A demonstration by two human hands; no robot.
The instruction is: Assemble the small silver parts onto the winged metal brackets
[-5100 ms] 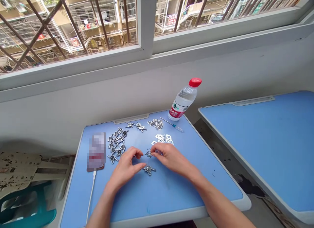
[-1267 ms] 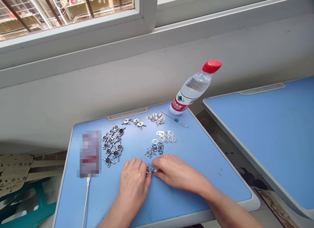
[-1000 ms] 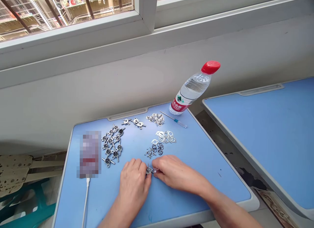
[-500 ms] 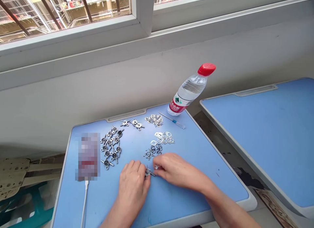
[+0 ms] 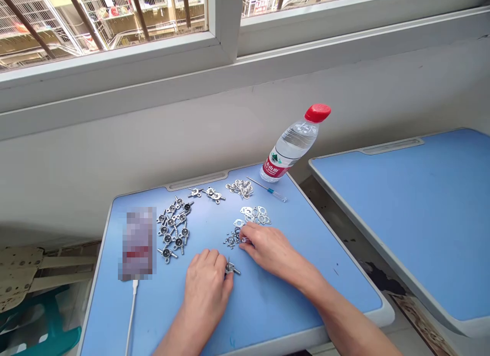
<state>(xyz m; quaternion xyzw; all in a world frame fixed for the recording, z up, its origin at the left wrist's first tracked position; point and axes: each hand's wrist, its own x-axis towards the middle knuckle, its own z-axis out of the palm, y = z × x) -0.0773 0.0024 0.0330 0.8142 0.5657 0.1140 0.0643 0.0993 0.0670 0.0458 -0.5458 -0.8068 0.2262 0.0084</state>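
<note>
My left hand (image 5: pixel 209 282) rests on the blue table, its thumb and forefinger closed on a small metal valve-like fitting (image 5: pixel 230 268) with side stubs and an upright pin. My right hand (image 5: pixel 264 243) is pinched beside the small screws (image 5: pixel 231 240). Something small and clear shows at its fingertips, too small to name. It partly covers the dark rings (image 5: pixel 238 232). Just beyond lie thin flat metal plates (image 5: pixel 262 211) with holes.
Fittings with dark centres (image 5: pixel 178 242) lie at left, beside a blurred phone-like object (image 5: pixel 138 243) with a white cable (image 5: pixel 132 310). Metal pieces with stems (image 5: pixel 240 188), a clear-handled screwdriver (image 5: pixel 271 191) and a water bottle (image 5: pixel 291 146) stand along the back. Another table (image 5: pixel 413 208) is at right.
My right hand has moved away from the fitting, up to the screws and rings. My left hand keeps its hold on the fitting. The view has shifted slightly.
</note>
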